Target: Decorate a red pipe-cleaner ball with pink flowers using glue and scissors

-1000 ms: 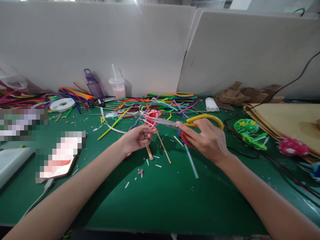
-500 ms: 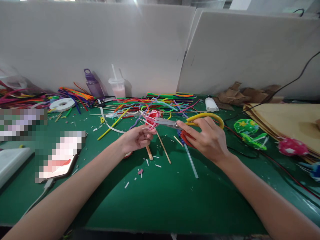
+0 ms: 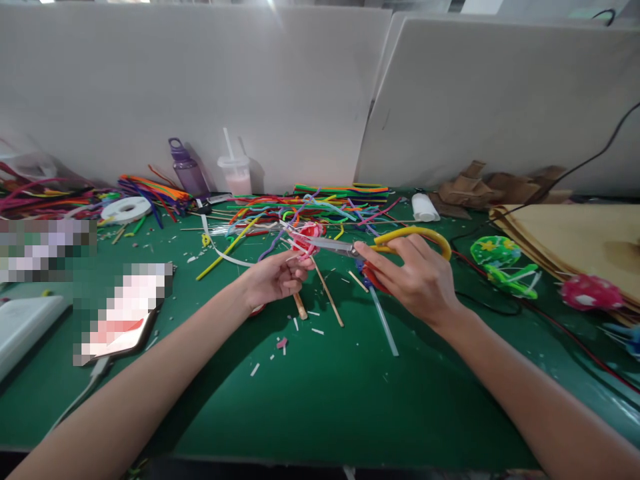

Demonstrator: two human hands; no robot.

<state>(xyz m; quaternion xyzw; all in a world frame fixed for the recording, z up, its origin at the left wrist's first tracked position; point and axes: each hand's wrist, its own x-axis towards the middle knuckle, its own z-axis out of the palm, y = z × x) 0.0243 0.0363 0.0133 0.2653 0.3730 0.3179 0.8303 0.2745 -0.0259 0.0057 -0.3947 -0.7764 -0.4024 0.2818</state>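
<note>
My left hand (image 3: 275, 277) pinches a small pink and red fuzzy pipe-cleaner piece (image 3: 309, 233) between thumb and fingers, raised above the green table. Pale thin ends stick out on its left side. My right hand (image 3: 420, 277) grips a pair of scissors (image 3: 337, 246) with yellow handles, blades pointing left. The blades reach the pink piece; whether they close on anything cannot be made out. Under my right hand lies a red and blue object, partly hidden, near a translucent stick (image 3: 384, 320). Below the piece are a thin wooden stick (image 3: 327, 292) and a thicker one (image 3: 300, 307).
Loose coloured pipe cleaners (image 3: 300, 207) spread along the back, near a cup with a straw (image 3: 236, 175) and a purple bottle (image 3: 189, 170). A phone (image 3: 125, 313) lies left. Green crafts (image 3: 500, 252), a pink ball-like craft (image 3: 591, 292) and brown paper (image 3: 570, 233) are right.
The scissor blades have slid slightly further left across the pink and red piece, which has turned a little. Both hands hold nearly the same place; the view has shifted slightly.
</note>
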